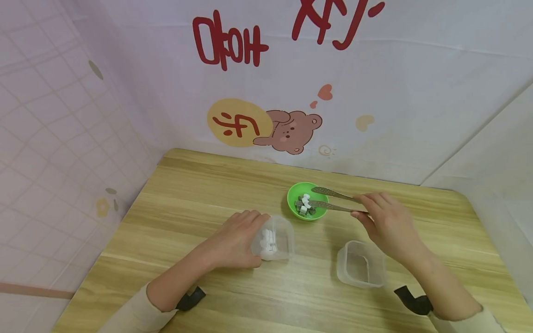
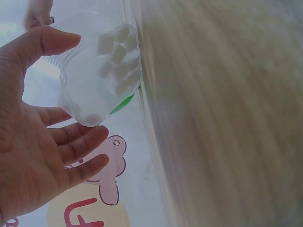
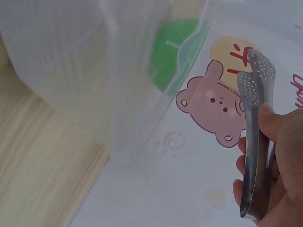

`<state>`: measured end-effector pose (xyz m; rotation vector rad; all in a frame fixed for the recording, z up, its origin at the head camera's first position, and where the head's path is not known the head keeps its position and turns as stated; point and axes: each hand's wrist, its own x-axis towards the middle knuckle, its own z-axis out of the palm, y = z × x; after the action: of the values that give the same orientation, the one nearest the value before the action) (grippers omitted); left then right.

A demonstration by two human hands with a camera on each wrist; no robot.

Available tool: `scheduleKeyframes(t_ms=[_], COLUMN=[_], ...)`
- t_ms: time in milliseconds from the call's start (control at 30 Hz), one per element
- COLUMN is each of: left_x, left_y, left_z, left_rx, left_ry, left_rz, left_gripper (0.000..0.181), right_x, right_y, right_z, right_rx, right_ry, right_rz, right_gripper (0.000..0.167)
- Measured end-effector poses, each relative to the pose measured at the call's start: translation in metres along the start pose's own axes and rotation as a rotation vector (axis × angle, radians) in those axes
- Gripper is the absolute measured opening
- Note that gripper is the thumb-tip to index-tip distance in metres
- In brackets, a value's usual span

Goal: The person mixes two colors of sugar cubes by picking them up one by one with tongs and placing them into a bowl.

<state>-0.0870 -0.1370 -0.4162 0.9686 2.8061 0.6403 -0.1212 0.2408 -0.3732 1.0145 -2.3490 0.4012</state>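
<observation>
The left hand holds a clear plastic container at its left side, thumb and fingers spread around it; white pieces lie inside. In the left wrist view the hand cups that container. Metal tongs are gripped in the right hand, their two tips apart over the right side of a green bowl. White and grey pieces sit in the bowl. In the right wrist view, the hand grips the tongs, with nothing visible between the tips.
A second clear container, with no pieces visible inside, stands on the wooden table below the right hand. Behind the table's back edge hangs a white cloth printed with a bear and red characters.
</observation>
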Motion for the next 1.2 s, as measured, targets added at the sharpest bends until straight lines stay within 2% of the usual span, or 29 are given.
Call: scheduleKeyframes(t_ms=[133,300,667,733,900,1067,1200], left_x=[0.0,0.0,0.0,0.0,0.0,0.0,0.0], left_y=[0.0,0.0,0.0,0.0,0.0,0.0,0.0], left_z=[0.0,0.0,0.001,0.001,0.002,0.003,0.003], left_rx=[0.0,-0.004,0.009,0.008,0.009,0.022,0.023], left_ry=[-0.001,0.0,0.014,0.008,-0.001,0.01,0.013], left_rz=[-0.003,-0.006,0.006,0.001,-0.004,0.009,0.015], left_gripper=[0.091,0.091,0.092,0.092,0.094,0.093,0.093], right_x=[0.002,0.002,0.003,0.003,0.002,0.004,0.006], right_y=[-0.007,-0.017,-0.043,-0.046,-0.053,-0.063,-0.071], right_z=[0.0,0.003,0.016,0.019,0.027,0.037,0.043], right_rx=[-0.005,0.019,0.032,0.037,0.035,0.038,0.032], right_ry=[-0.007,-0.07,-0.102,-0.128,-0.209,-0.229,-0.243], right_rz=[-0.015,-0.021,-0.108,-0.111,-0.106,-0.12,-0.128], right_gripper=[0.056,0.057,0.054,0.051,0.031,0.039,0.038])
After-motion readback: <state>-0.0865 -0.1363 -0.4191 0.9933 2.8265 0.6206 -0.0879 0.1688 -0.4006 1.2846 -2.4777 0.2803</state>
